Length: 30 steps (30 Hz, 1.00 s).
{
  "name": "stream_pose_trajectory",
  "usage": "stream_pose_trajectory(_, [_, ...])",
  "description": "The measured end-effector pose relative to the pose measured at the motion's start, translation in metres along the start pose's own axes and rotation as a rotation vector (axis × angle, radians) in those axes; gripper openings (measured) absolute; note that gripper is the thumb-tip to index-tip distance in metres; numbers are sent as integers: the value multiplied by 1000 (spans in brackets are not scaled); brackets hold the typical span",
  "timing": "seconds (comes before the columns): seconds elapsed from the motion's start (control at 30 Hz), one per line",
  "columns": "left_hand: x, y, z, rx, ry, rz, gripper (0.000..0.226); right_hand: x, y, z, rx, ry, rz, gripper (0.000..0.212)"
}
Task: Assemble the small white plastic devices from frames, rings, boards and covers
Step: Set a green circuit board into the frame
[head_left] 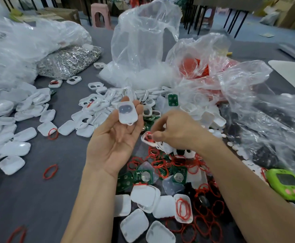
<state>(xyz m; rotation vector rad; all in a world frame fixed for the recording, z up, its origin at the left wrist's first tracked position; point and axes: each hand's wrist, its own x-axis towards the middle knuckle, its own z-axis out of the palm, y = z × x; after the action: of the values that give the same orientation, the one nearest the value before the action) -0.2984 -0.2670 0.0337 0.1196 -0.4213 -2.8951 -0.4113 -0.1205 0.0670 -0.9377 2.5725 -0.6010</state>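
Observation:
My left hand (115,135) is raised palm-up over the table and holds a small white plastic device (127,112) at its fingertips, the device's dark two-hole face showing through. My right hand (174,132) reaches into the parts heap and pinches a white frame with a red ring (148,138) in it. Below the hands lie red rings (178,163), green boards with coin cells (143,176) and white covers (144,197). White frames (94,102) are piled behind the left hand.
Grey table (38,190) is crowded. Clear plastic bags (143,41) stand at the back, one holding red parts (195,65); a bag of metal pieces (69,60) lies back left. White covers (17,130) heap at left. A green timer (288,183) sits at right.

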Motion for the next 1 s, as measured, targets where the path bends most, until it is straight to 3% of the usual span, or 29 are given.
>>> stream_pose_trajectory(0.13, [3, 1, -2, 10, 26, 3, 33, 3, 4, -2, -76, -61, 29, 14])
stream_pose_trajectory(0.2, [4, 0, -3, 10, 37, -10, 32, 7, 1, -7, -59, 65, 41, 9])
stream_pose_trajectory(0.3, [5, -1, -3, 16, 38, -22, 33, 22, -8, -3, -146, 225, 48, 24])
stream_pose_trajectory(0.5, [5, -2, -4, 32, 47, -20, 31, 35, -12, 14, -403, 176, 51, 29])
stream_pose_trajectory(0.63, [4, -5, -2, 62, 67, -31, 28, 28, -8, 13, -425, 156, 24, 37])
stream_pose_trajectory(0.8, [2, -10, 3, 91, 82, -49, 28, 20, -16, 19, -588, 283, -25, 21])
stream_pose_trajectory(0.87, [1, -12, 4, 105, 89, -53, 29, 12, -5, 16, -348, 329, 22, 29])
stream_pose_trajectory(1.0, [1, -19, 6, 181, 114, -79, 28, -31, 20, 4, 753, 564, 157, 33])
